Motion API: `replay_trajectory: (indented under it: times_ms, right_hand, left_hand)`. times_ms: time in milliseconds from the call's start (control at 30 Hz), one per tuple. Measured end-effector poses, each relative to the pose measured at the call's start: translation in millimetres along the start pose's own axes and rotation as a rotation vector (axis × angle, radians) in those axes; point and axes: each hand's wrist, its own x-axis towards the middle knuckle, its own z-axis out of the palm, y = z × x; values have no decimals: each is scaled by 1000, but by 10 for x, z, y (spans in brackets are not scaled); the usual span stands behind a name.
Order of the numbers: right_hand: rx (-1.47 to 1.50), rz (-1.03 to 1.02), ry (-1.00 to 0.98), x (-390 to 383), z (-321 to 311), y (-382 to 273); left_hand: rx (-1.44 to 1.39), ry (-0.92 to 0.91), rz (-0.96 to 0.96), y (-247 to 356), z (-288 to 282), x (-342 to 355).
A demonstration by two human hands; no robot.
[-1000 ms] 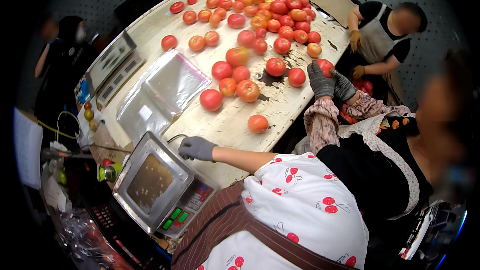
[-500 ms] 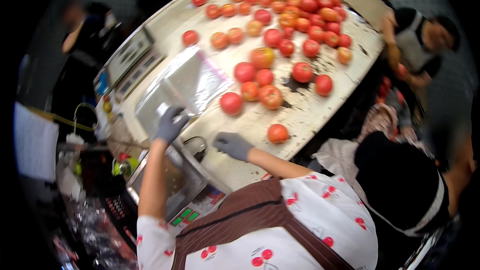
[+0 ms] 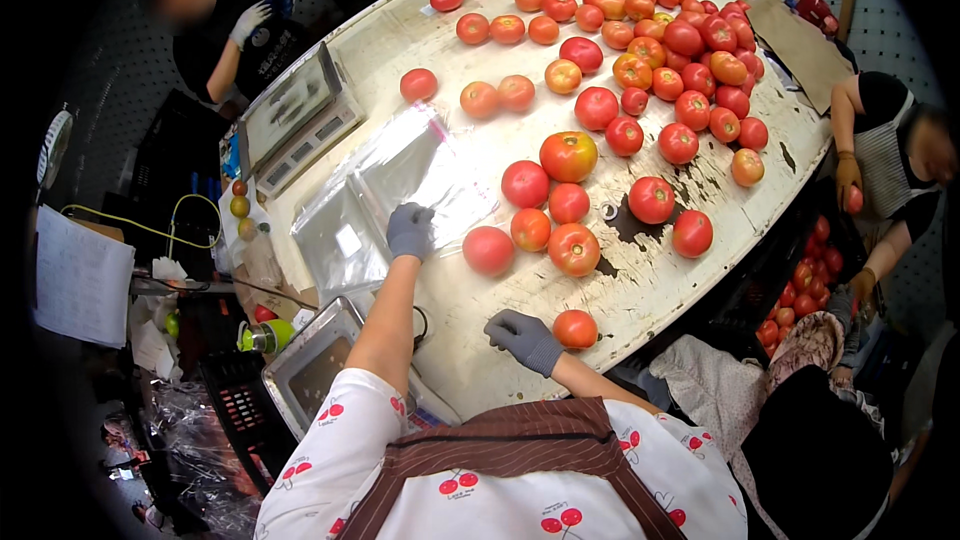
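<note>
My left hand (image 3: 410,231), in a grey knit glove, reaches over a stack of clear plastic bags (image 3: 340,225) lying flat on the table. Its fingers are bent and touch the bags' surface; no bag is lifted. My right hand (image 3: 526,340), gloved the same way, hovers low over the tabletop with loosely curved fingers and nothing in them. Just right of it sits a single red tomato (image 3: 575,329). Ahead lies a small cluster of tomatoes, among them a large orange-yellow one (image 3: 568,156). Behind these, a heap of tomatoes (image 3: 690,50) covers the far right.
A metal-topped scale (image 3: 318,345) stands by my left forearm, another scale (image 3: 300,120) at the table's left edge. A black cable (image 3: 420,325) loops beside my arm. One person (image 3: 225,40) stands far left; another (image 3: 890,150) works at right beside a tomato crate (image 3: 800,290).
My left hand has moved right across the bags. My right hand has shifted right, closer to the single tomato. The whole view has swung, and the far-left person now has a gloved hand raised.
</note>
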Motion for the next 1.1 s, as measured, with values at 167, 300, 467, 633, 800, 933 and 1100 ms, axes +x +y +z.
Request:
replay_trajectory:
  times_ms: [167, 300, 467, 633, 800, 933, 1100]
  right_hand:
    - [9, -47, -36, 94, -46, -18]
    - [85, -144, 64, 180, -90, -200]
    - [813, -246, 125, 498, -460, -304]
    - [488, -268, 291, 127, -311, -570]
    - [588, -458, 327, -102, 7, -473]
    - [395, -497, 77, -50, 415, -385]
    - [199, -448, 123, -177, 536, -503]
  left_hand:
    - [-231, -110, -107, -337, -93, 220]
    - [-354, 34, 161, -217, -495, 399]
    - [-44, -194, 896, 1077, -1423, -241]
    - [107, -204, 1106, 1265, -1518, -1015]
    - [-357, -332, 518, 1082, -1334, -1691]
    - [-795, -289, 115, 1095, -1016, -1994]
    - [-872, -263, 33, 925, -1161, -1985]
